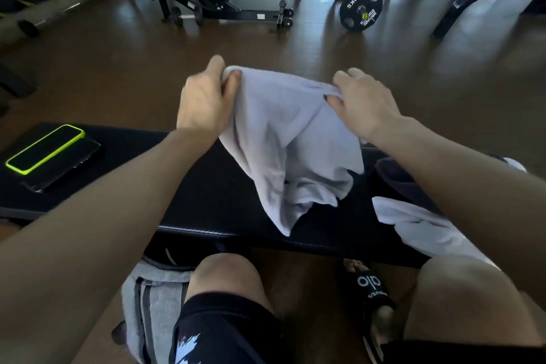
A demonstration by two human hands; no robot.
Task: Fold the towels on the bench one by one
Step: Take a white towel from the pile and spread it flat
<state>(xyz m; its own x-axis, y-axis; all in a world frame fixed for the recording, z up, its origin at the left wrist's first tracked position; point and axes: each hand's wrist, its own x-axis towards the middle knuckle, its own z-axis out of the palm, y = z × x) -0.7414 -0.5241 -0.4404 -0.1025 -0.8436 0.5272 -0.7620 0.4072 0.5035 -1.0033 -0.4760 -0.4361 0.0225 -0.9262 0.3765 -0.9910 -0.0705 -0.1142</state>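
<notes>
A pale lavender-white towel (283, 139) hangs crumpled above the black bench (206, 201), its lower corner reaching the bench's near edge. My left hand (204, 100) pinches the towel's upper left corner. My right hand (363, 103) grips its upper right edge. Under my right forearm a second white towel (413, 224) lies bunched on the bench's right end, and a dark towel (396, 174) sits just behind it.
Two phones lie on the bench's left end, one in a neon green case (44, 148), one dark (68, 168). A grey bag (150, 301) rests on the floor by my left knee. Weight plates (360, 7) and gym frames stand on the brown floor beyond.
</notes>
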